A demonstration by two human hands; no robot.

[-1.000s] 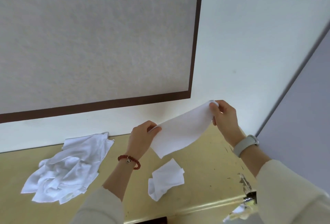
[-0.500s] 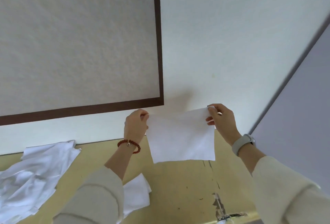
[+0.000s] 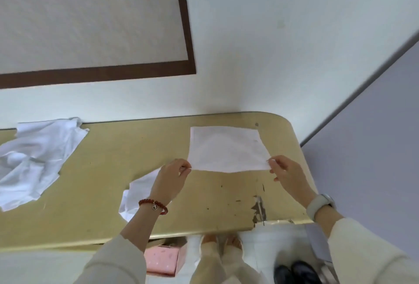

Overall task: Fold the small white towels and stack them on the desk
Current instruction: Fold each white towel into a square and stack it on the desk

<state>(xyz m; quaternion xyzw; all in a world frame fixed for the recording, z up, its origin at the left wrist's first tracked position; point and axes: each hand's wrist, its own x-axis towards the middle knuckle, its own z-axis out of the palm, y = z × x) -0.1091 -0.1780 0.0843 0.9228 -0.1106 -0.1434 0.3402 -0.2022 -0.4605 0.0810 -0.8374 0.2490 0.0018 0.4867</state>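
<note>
Small white towel [image 3: 226,149] spread flat on the yellow bench [image 3: 108,170], pinched at its two near corners by left hand [image 3: 170,180] and right hand [image 3: 289,176] fingers. Crumpled towel [image 3: 135,195] under the left wrist. Messy towel pile [image 3: 36,156] far left of the fingers.

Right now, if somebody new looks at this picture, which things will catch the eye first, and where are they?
First, the flat white towel spread on the right part of the yellow desk, its near corners pinched by the left hand and the right hand. Next, the crumpled white pile at the desk's far left, and another small towel partly hidden behind the left wrist.
</note>
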